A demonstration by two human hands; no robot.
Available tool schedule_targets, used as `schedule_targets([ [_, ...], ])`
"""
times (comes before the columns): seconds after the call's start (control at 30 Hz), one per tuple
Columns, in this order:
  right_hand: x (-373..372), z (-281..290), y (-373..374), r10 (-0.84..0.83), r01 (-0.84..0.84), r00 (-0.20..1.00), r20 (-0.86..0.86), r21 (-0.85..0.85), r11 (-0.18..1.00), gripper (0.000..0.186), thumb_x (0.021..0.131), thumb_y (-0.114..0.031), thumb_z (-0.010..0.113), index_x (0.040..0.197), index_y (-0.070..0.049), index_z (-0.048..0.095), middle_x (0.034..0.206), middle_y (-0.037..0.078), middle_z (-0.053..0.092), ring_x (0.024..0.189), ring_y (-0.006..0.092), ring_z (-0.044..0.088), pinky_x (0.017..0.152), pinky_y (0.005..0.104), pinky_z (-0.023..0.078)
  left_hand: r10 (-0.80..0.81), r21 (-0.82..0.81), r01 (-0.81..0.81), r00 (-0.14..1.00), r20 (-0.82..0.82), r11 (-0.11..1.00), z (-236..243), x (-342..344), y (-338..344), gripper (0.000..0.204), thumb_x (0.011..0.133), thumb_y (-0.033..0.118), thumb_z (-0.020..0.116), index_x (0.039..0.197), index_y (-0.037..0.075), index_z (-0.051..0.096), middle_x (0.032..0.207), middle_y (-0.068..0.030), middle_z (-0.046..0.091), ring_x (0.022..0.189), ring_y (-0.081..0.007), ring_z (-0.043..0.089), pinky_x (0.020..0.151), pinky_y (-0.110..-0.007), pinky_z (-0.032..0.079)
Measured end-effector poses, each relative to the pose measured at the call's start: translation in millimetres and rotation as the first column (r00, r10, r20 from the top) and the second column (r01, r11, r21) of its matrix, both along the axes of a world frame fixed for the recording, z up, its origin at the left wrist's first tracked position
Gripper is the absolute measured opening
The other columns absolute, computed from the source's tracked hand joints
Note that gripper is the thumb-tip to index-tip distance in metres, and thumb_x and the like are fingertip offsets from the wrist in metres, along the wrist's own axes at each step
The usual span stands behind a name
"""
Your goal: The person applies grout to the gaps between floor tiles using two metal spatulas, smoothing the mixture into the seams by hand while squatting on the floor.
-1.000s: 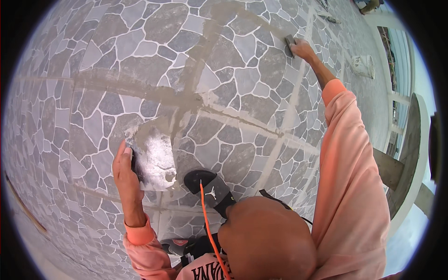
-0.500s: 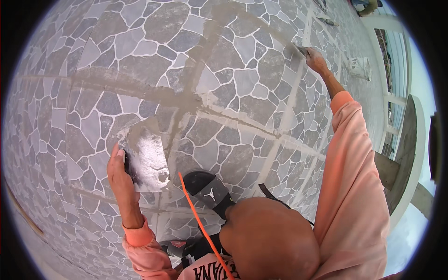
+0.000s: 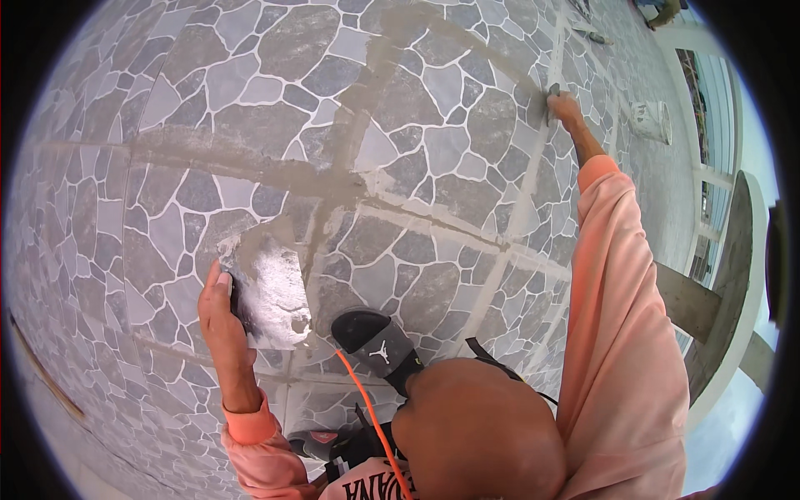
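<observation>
My left hand [image 3: 225, 321] is wrapped round the dark handle of a shiny flat metal trowel [image 3: 273, 292], held low over the floor with grey mortar on its far edge. My right hand [image 3: 564, 110] is stretched out to the far right, its fingers round a small flat-bladed tool [image 3: 548, 104]; its exact kind is hard to make out. This blade meets the floor at the right end of a smeared grey joint [image 3: 492, 62]. Underneath are stone-patterned tiles [image 3: 283, 42] with white lines, crossed by wide mortar-filled joints [image 3: 333, 158].
My bent knee [image 3: 483, 425] and slide sandal [image 3: 362, 329] are below the joint crossing. An orange cord [image 3: 367, 400] hangs before me. Farther right are a stained white bucket [image 3: 650, 121], a loose tool [image 3: 593, 37] and a curved concrete railing [image 3: 725, 267]. Part of another person [image 3: 665, 12] shows top right.
The tool in my right hand has turned from slanting up-left to nearly upright in the picture, and the hand has come slightly left over the floor. My left hand still holds the trowel.
</observation>
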State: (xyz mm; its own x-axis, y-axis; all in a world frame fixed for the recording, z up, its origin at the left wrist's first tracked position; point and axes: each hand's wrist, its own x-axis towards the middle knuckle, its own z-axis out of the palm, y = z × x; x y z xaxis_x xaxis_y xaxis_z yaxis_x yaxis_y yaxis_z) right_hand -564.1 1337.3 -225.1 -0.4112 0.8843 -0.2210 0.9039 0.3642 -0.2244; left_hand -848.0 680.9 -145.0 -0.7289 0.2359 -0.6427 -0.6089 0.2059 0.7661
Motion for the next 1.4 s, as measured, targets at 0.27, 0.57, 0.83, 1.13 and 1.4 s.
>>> schedule_targets([
  [0.27, -103.4, 3.6, -44.3, 0.468, -0.467, 0.882, 0.050, 0.220, 0.857, 0.040, 0.072, -0.031, 0.052, 0.075, 0.007, 0.062, 0.065, 0.020, 0.061, 0.064, 0.0293, 0.062, 0.061, 0.0395, 0.046, 0.020, 0.090, -0.024, 0.999, 0.048, 0.996, -7.8, 0.2, -0.5, 0.044, 0.093, 0.018, 0.046, 0.129, -0.007, 0.046, 0.129, -0.0147, 0.048, 0.114, -0.0191, 0.049, 0.098, -0.029, 0.037],
  [0.57, -239.9, -14.5, -66.3, 0.716, -0.712, 0.681, 0.156, 0.368, 0.597, 0.030, 0.078, -0.028, 0.046, 0.080, -0.004, 0.063, 0.080, 0.022, 0.063, 0.077, 0.0366, 0.059, 0.067, 0.0438, 0.045, 0.061, 0.075, -0.064, 0.997, 0.047, 0.995, -8.5, -8.1, -13.1, 0.043, 0.093, 0.018, 0.046, 0.128, -0.008, 0.045, 0.126, -0.0160, 0.050, 0.112, -0.0195, 0.051, 0.097, -0.030, 0.038],
  [0.83, -341.6, 30.8, -163.9, 0.499, -0.523, 0.849, -0.176, -0.143, 0.840, 0.043, 0.079, -0.029, 0.053, 0.098, 0.008, 0.062, 0.097, 0.025, 0.063, 0.088, 0.0321, 0.062, 0.077, 0.0367, 0.048, 0.117, 0.040, -0.118, 0.993, 0.011, 0.992, 7.0, -18.4, -17.3, 0.044, 0.093, 0.016, 0.045, 0.131, -0.006, 0.043, 0.127, -0.0156, 0.050, 0.114, -0.0213, 0.051, 0.097, -0.031, 0.039],
  [1.13, -241.0, 33.0, -336.2, -0.621, -0.572, 0.571, -0.537, -0.803, 0.169, 0.032, 0.085, -0.009, 0.060, 0.115, 0.001, 0.053, 0.112, 0.009, 0.056, 0.103, 0.0212, 0.056, 0.093, 0.0421, 0.047, 0.084, 0.246, -0.109, 0.990, 0.110, 0.963, -6.0, -23.0, -29.2, 0.046, 0.092, 0.014, 0.038, 0.134, -0.006, 0.038, 0.125, -0.0139, 0.051, 0.109, -0.0205, 0.055, 0.092, -0.032, 0.044],
  [1.4, -181.8, 63.9, -391.3, -0.784, -0.663, 0.457, -0.420, -0.749, 0.014, 0.044, 0.085, -0.005, 0.058, 0.126, 0.000, 0.043, 0.123, 0.011, 0.053, 0.114, 0.0240, 0.053, 0.100, 0.0462, 0.040, 0.126, 0.272, -0.152, 0.986, 0.114, 0.950, -4.6, -12.2, -47.6, 0.049, 0.093, 0.016, 0.042, 0.136, -0.006, 0.034, 0.125, -0.0140, 0.051, 0.111, -0.0208, 0.054, 0.092, -0.032, 0.045],
])
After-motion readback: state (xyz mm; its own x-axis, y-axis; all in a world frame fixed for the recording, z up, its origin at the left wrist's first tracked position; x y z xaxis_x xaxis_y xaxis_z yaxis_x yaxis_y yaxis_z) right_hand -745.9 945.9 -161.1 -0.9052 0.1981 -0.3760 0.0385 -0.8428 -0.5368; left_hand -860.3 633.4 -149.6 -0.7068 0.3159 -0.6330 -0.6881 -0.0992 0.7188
